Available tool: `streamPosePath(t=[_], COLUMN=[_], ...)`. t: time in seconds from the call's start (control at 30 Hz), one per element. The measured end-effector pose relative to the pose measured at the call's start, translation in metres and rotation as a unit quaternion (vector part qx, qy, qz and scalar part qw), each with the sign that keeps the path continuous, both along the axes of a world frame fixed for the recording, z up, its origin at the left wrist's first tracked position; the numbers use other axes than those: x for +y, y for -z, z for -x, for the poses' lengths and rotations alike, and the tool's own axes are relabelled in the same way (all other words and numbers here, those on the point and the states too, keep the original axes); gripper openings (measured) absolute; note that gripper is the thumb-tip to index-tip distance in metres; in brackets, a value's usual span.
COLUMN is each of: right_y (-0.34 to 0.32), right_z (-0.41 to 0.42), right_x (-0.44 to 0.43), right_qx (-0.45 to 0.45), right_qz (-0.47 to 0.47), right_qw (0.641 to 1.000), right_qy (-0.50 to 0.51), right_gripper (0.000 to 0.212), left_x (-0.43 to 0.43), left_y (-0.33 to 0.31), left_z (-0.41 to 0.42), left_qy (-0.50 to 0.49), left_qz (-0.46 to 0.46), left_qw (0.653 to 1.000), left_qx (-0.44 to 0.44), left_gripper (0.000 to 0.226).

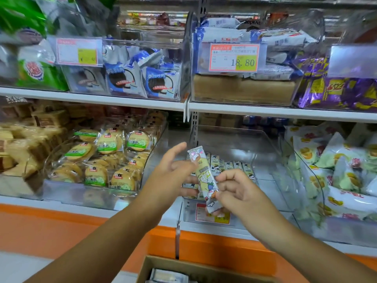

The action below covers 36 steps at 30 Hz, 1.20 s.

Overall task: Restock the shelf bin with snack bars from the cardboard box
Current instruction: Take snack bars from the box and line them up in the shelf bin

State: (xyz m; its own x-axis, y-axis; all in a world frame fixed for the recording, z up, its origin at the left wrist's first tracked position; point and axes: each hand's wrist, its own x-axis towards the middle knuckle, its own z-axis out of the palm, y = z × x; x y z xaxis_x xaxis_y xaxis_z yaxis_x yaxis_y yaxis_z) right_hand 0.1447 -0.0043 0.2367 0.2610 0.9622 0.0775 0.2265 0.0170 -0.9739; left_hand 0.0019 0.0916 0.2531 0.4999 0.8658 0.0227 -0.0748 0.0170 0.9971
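A pale yellow snack bar (204,176) with cartoon print stands almost upright in front of the clear shelf bin (265,160). My right hand (234,193) pinches its lower half. My left hand (173,170) is beside its upper half with fingers spread, touching or nearly touching the wrapper. Several matching bars (230,166) lie in a row in the bin's left part. The cardboard box (183,268) sits open at the bottom edge, with wrapped bars (167,276) showing inside.
A bin of round yellow biscuits (102,160) is to the left, bags of white and green snacks (336,170) to the right. The upper shelf holds blue cookie packs (138,78) and a price tag (234,58). An orange shelf base (81,225) runs below.
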Motion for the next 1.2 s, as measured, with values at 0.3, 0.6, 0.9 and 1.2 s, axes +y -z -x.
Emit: streamPosePath(t=[0.3, 0.6, 0.9, 1.2], right_y=[0.007, -0.008, 0.008, 0.011], right_z=[-0.007, -0.024, -0.009, -0.026], right_x=[0.005, 0.011, 0.009, 0.024], right_qx=[0.001, -0.004, -0.052, -0.137], right_qz=[-0.016, -0.05, -0.069, -0.08], right_qw=[1.0, 0.998, 0.996, 0.986], right_qy=[-0.007, 0.023, 0.02, 0.043], right_gripper=[0.026, 0.032, 0.054, 0.048], left_x=[0.007, 0.013, 0.015, 0.019], left_y=[0.003, 0.003, 0.012, 0.014], left_z=[-0.002, 0.012, 0.001, -0.005], left_qy=[0.015, 0.122, 0.088, -0.072], left_qz=[0.014, -0.098, 0.024, -0.273], left_qw=[1.0, 0.976, 0.993, 0.933], left_qx=[-0.012, 0.149, 0.072, 0.222], left_gripper=[0.022, 0.019, 0.019, 0.018])
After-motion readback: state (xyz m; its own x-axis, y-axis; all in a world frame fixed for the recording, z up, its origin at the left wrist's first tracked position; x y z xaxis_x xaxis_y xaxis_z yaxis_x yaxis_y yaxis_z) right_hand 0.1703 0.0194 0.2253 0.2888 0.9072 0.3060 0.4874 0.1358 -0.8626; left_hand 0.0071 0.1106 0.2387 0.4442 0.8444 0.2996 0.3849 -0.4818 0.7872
